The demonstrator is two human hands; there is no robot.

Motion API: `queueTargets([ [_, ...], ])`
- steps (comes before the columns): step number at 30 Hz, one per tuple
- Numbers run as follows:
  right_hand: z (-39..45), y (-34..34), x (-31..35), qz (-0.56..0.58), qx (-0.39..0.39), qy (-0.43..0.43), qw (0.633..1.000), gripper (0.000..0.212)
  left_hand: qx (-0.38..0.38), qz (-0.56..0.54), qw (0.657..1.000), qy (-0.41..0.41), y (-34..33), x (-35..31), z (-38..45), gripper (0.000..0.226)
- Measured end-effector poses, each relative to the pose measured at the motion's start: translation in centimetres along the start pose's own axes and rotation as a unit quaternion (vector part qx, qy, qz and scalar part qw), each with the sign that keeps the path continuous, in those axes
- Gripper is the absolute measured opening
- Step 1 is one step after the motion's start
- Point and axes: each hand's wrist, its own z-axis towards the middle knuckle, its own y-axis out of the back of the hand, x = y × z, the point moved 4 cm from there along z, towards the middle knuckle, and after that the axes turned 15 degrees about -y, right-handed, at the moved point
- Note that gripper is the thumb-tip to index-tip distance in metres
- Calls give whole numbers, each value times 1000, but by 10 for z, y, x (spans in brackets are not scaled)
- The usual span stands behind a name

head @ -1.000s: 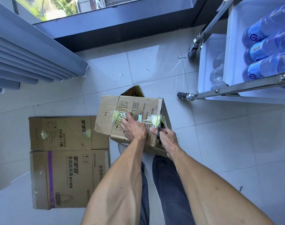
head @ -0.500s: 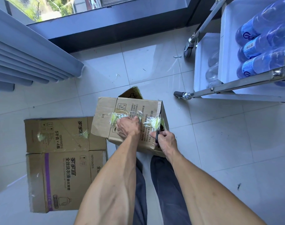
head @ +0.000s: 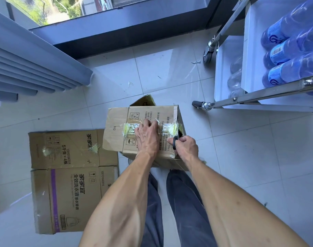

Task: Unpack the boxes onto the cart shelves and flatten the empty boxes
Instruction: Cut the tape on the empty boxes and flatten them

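A brown cardboard box (head: pixel 116 129) stands on the tiled floor in front of my legs, its upper face crossed by crumpled clear and yellowish tape (head: pixel 129 128). My left hand (head: pixel 146 135) lies on that tape, fingers curled over it. At the box's right edge my right hand (head: pixel 186 148) grips black-handled scissors (head: pixel 175 142), whose blades are hidden. A flattened box (head: pixel 68 172) with printed text lies on the floor to the left. The white cart (head: pixel 230 50) at the upper right carries blue water bottles (head: pixel 286 49) on its upper shelf.
Clear bottles (head: pixel 235 77) lie on the cart's lower shelf. A cart caster (head: pixel 196 103) stands near the box's right corner. A grey curtain (head: pixel 27 56) hangs at the left, and a dark window sill (head: pixel 130 32) runs along the top. Small tape scraps (head: pixel 196 62) dot the tiles.
My left hand has slid a little rightward along the tape. My right hand with the scissors has stayed at the box's right edge. The view has shifted slightly.
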Motion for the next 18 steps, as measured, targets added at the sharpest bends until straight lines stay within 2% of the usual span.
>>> queueTargets([
  [4, 2, 0, 3, 8, -12, -4, 1000, 47, -4, -47, 999, 27, -4, -6, 1, 19],
  [6, 3, -3, 6, 20, -5, 1, 1000, 43, 6, -89, 995, 46, -6, -8, -3, 37],
  [8, 1, -6, 11, 51, 30, -2, 998, 37, 62, -124, 989, 47, -10, -10, -11, 70],
  [9, -1, -6, 13, 69, 59, -9, 996, 37, 86, -132, 987, 43, -10, -9, -14, 79],
  [11, -6, -3, 15, 76, 114, -35, 990, 40, 122, -122, 985, 30, -10, -8, -14, 79],
  [13, -10, 1, 14, 67, 138, -65, 986, 42, 154, -108, 982, 33, -7, -11, -7, 74],
  [15, -14, 4, 14, 82, 115, -104, 984, 48, 170, -117, 977, 61, -5, -18, 3, 72],
  [18, -21, 11, 16, 73, 29, -133, 988, 52, 170, -142, 969, 114, -7, -29, 11, 70],
])
